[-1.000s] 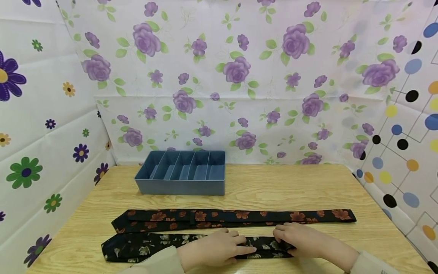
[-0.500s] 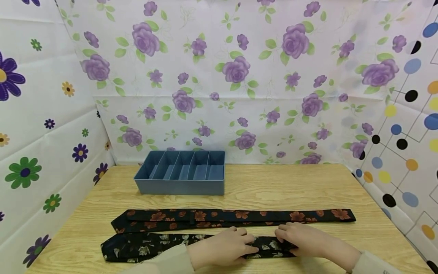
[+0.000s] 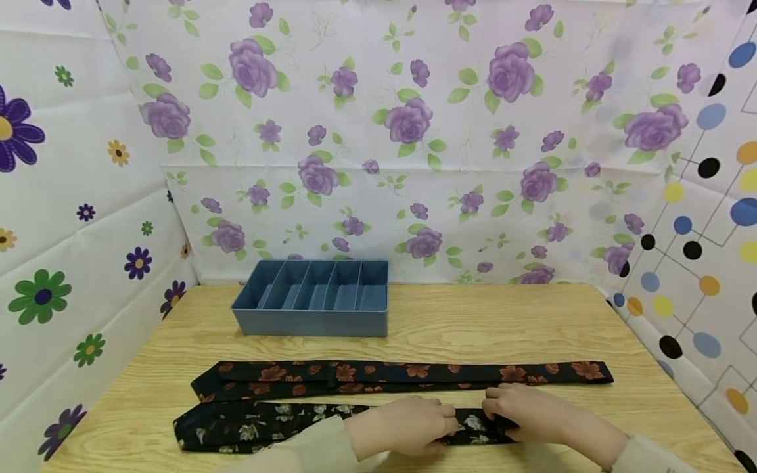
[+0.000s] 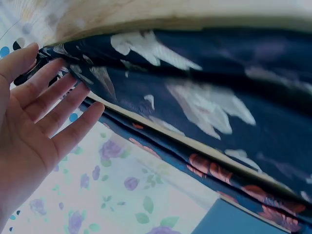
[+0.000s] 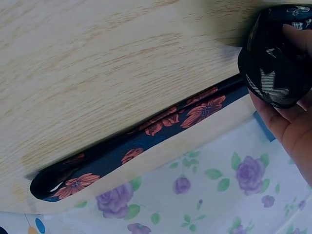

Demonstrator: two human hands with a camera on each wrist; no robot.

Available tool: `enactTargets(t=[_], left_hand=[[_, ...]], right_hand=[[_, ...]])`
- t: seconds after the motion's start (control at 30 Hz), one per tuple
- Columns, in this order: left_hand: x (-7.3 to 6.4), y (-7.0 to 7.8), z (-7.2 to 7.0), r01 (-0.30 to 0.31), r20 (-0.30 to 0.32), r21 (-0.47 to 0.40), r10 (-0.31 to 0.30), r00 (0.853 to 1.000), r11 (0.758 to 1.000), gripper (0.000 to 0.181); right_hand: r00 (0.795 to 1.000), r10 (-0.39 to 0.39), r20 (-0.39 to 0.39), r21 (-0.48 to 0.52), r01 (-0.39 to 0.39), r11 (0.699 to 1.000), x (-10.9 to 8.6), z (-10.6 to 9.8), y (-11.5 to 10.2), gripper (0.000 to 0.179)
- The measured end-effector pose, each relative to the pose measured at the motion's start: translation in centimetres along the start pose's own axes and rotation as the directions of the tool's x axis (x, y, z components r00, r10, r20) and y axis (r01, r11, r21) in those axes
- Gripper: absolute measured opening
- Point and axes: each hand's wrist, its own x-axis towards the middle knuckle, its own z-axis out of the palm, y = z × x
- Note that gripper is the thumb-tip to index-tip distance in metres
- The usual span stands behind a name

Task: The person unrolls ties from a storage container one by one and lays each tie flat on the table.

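Note:
A black necktie with cream flowers (image 3: 248, 424) lies lengthwise near the front of the table, its wide end to the left. My left hand (image 3: 405, 424) rests on it right of the middle; in the left wrist view the fingers (image 4: 70, 129) are extended and spread, touching the fabric. At the tie's right end, my right hand (image 3: 526, 412) grips the cloth, which bulges in a folded loop in the right wrist view. Just behind lies a second necktie, black with rust-red flowers (image 3: 416, 372), laid flat and doubled, with its keeper loop showing. Neither hand holds it.
A blue-grey divided box (image 3: 310, 323) stands at the back left of the wooden table (image 3: 497, 322), no contents visible in its compartments. Flower-printed cloth (image 3: 408, 164) hangs behind and at the left; dotted cloth (image 3: 680, 276) hangs at the right.
My left hand has slid to the right along the cream-flowered necktie, toward the right hand. The right hand has shifted very slightly right, still gripping the tie's end.

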Motion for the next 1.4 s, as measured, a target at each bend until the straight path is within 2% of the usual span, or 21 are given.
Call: enactTargets(t=[0.1,0.17,0.43,0.6,0.7,0.97,1.1,1.2,1.4], left_hand=[[0.4,0.0,0.1,0.001,0.015,0.011,-0.001,1.0,1.0,0.041],[0.6,0.0,0.1,0.0,0.023,0.034,-0.001,1.0,0.999,0.046],[1.5,0.3,0.1,-0.027,0.003,0.034,0.027,1.0,0.999,0.034],[1.9,0.5,-0.4,-0.008,0.074,-0.049,0.012,0.997,0.999,0.032],[2.1,0.6,-0.5,0.001,0.101,-0.063,0.005,0.995,0.998,0.031],[2.4,0.9,-0.4,0.003,0.061,-0.039,-0.001,0.998,0.999,0.036],[2.6,1.0,-0.1,0.001,0.029,0.048,-0.003,1.0,0.999,0.049],[2.8,1.1,0.2,0.011,0.012,0.092,-0.012,1.0,0.996,0.05],[3.0,1.3,0.3,0.021,-0.008,0.099,-0.02,1.0,0.995,0.044]], right_hand=[[0.999,0.031,0.012,0.029,-0.032,0.999,-0.2,0.0,0.0,0.029],[0.999,0.046,0.012,0.035,-0.047,0.998,-0.3,0.1,0.1,0.03],[0.997,0.076,0.008,0.07,-0.076,0.995,-0.9,-0.1,0.4,0.031],[0.996,0.085,-0.006,0.094,-0.084,0.992,-1.4,-0.4,0.7,0.034],[0.996,0.084,-0.005,0.098,-0.083,0.992,-1.5,-0.6,0.7,0.034],[0.992,0.116,0.046,0.083,-0.119,0.989,-1.6,-1.0,0.7,0.026],[0.991,0.124,0.054,0.08,-0.128,0.989,-1.9,-0.9,0.8,0.024],[0.992,0.12,0.035,0.078,-0.122,0.989,-2.1,-0.7,0.9,0.023],[0.992,0.123,0.005,0.068,-0.123,0.99,-2.8,-0.2,1.2,0.025]])
